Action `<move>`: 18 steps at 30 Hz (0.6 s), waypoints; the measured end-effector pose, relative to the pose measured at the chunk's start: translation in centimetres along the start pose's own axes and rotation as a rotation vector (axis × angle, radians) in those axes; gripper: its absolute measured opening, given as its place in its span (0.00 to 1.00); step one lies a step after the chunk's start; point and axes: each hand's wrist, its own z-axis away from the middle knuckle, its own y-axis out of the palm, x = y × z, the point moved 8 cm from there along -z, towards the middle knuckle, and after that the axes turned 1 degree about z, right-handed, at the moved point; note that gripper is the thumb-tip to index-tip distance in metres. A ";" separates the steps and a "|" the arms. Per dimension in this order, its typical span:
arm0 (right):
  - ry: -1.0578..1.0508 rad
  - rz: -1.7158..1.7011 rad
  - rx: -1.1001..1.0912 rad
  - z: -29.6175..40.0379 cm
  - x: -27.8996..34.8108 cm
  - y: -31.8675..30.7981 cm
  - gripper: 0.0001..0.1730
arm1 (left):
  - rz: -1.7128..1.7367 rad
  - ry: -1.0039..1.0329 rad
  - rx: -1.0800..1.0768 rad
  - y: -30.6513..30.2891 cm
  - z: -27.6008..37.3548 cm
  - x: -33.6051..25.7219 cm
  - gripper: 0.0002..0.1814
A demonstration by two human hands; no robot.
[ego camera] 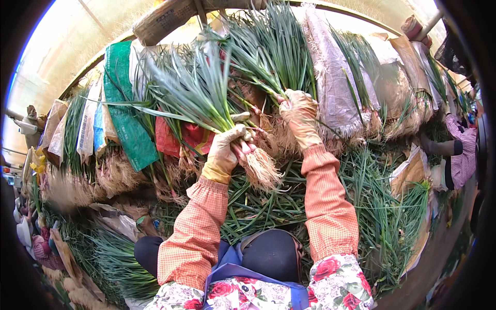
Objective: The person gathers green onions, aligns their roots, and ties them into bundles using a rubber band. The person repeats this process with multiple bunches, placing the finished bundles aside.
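Observation:
My left hand (224,153), in a yellowed work glove, grips a bunch of green onions (209,97) near the base. Their pinkish bulbs and pale, stringy roots (261,166) hang out on the right of the fist, and the leaves fan towards the upper left. Up and to the right, my right hand (300,112), gloved too, has its fingers closed on the reddish stem ends of more green onions (267,50), whose leaves spread away from me over the heap. Both forearms wear orange checked sleeve covers.
A long bank of onion bunches crosses ahead, partly covered by a green woven sack (126,104) and a whitish one (333,81). Loose leaves (267,205) litter the ground before my knees. Another pile of onions (120,259) lies lower left. Other people crouch at far left (44,248) and right (463,151).

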 end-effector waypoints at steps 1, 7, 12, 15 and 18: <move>0.043 -0.183 0.050 1.4 0.2 0.0 0.12 | -0.071 -0.059 -0.086 -1.6 -0.3 0.6 0.17; 0.267 -1.685 0.634 11.7 4.9 6.0 0.34 | -0.080 -0.152 -0.243 -4.7 -1.6 4.2 0.07; 0.471 -1.820 0.576 9.2 2.5 6.1 0.21 | -0.154 -0.102 -0.235 -5.1 2.2 3.9 0.09; 0.469 -1.426 0.839 11.0 5.4 11.6 0.12 | -0.262 -0.163 -0.173 -0.7 4.5 4.2 0.03; 0.402 -1.473 0.498 11.2 7.5 10.9 0.13 | -0.297 -0.181 -0.274 -5.8 4.9 4.6 0.13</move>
